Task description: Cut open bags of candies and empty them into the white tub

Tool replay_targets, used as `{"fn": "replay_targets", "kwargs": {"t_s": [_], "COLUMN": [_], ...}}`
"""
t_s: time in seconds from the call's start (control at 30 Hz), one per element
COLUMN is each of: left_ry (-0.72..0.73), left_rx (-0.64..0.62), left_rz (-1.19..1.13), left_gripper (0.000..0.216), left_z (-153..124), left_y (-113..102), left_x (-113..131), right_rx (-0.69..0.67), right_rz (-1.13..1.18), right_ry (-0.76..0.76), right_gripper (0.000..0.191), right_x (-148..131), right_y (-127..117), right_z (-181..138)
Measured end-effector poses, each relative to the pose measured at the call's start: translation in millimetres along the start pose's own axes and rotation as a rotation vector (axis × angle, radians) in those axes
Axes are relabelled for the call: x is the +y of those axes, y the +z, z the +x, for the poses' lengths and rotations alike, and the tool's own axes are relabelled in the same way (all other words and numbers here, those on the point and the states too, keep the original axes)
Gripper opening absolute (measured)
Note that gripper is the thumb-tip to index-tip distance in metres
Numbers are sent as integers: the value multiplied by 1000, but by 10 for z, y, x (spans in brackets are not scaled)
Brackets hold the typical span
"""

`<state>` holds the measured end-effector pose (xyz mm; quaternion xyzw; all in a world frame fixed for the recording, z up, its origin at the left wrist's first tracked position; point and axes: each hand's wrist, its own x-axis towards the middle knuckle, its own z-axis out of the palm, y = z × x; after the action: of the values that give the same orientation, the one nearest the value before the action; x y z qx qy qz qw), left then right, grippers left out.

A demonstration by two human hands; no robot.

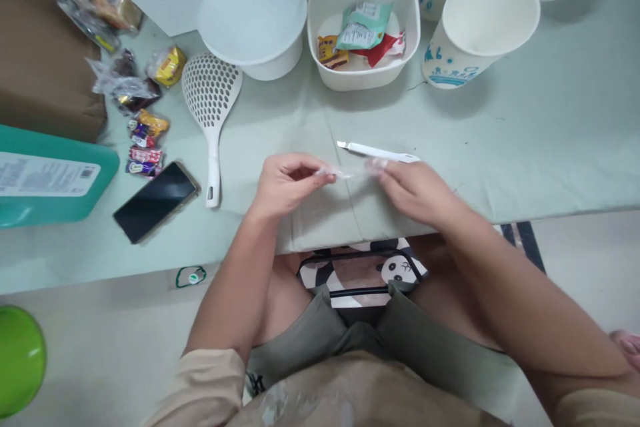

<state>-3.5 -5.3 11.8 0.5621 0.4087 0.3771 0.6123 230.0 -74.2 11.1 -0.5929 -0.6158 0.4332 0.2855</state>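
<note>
Between my two hands stretches a thin clear plastic wrapper (352,173), low over the front of the table. My left hand (290,181) pinches its left end between thumb and fingertips. The right end is in the closed fingers of my right hand (416,190). Just behind my right hand lies a white utility knife (377,151), its tip pointing left. A white slotted skimmer (213,103) rests to the left of my left hand, handle towards me. Whether anything is inside the wrapper I cannot make out.
A white square bowl (325,80) holds several snack packets. Beside it stand a round white tub (253,13) and paper cups (463,47). Wrapped sweets (145,160), a phone (157,202) and a green jug (55,177) lie left. A green bin (20,360) is on the floor.
</note>
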Motion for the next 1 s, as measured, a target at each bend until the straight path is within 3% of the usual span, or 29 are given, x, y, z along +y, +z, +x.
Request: {"fn": "replay_targets", "kwargs": {"t_s": [0.1, 0.17, 0.23, 0.3, 0.37, 0.4, 0.5, 0.6, 0.67, 0.83, 1.0], "left_ry": [-2, -15, 5, 46, 100, 131, 228, 279, 269, 132, -39], "left_rx": [107, 21, -134, -236, -234, -202, -78, -21, -68, -252, -198], "left_rz": [-22, 7, 47, 78, 103, 117, 161, 161, 112, -7, -30], "left_gripper": [17, 13, 10, 11, 11, 10, 7, 7, 8, 15, 21], "left_z": [25, 24, -4, -49, -86, -97, -98, -80, -73, -78, -65], "left_y": [30, 69, 120, 169, 205, 217, 237, 241, 235, 226, 234], "left_x": [-25, -56, -83, -96, -98, -98, -97, -95, -92, -98, -118], "right_rx": [-505, -688, -576, -276, -15, 37, -65, -286, -365, -423, -370], "right_rz": [96, 273, 394, 351, 163, 56, -121, 17, 162, 238, 258], "right_ry": [-103, -153, -155, -112, -76, -68, -69, -90, -93, -78, -12], "right_gripper": [43, 45, 51, 54, 49, 46, 37, 36, 38, 52, 65], "right_x": [-158, -258, -285, -239, -162, -130, -115, -195, -239, -204, -167], "right_y": [21, 33, 53, 89, 139, 166, 220, 201, 167, 144, 215], "right_z": [-63, -114, -130, -102, -53, -29, 3, -10, -19, -5, 7]}}
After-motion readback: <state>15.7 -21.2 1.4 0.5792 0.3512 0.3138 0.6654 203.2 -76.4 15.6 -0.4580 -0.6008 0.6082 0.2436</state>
